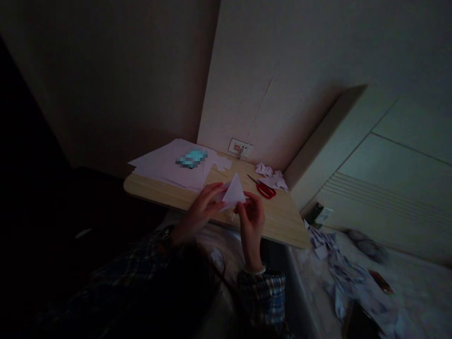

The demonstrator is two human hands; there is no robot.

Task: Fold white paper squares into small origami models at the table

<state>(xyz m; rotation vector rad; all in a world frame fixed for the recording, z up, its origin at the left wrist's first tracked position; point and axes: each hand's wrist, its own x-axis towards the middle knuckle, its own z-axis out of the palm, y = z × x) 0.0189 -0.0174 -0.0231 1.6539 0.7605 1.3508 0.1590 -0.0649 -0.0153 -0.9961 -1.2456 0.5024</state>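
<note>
Paper (pixel 234 192) sits pinched between your left hand (pixel 203 207) and right hand (pixel 253 214), seemingly mid-fold, likely wanting a crisp crease next!

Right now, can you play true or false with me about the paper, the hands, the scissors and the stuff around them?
1. The left hand and the right hand are both on the folded paper. True.
2. The scissors lie on the table. True.
3. The scissors are blue-handled. False: they are red-handled.
4. The wall socket is above the table. True.
5. The big sheets are crumpled into balls. False: they lie flat on the table.
</note>
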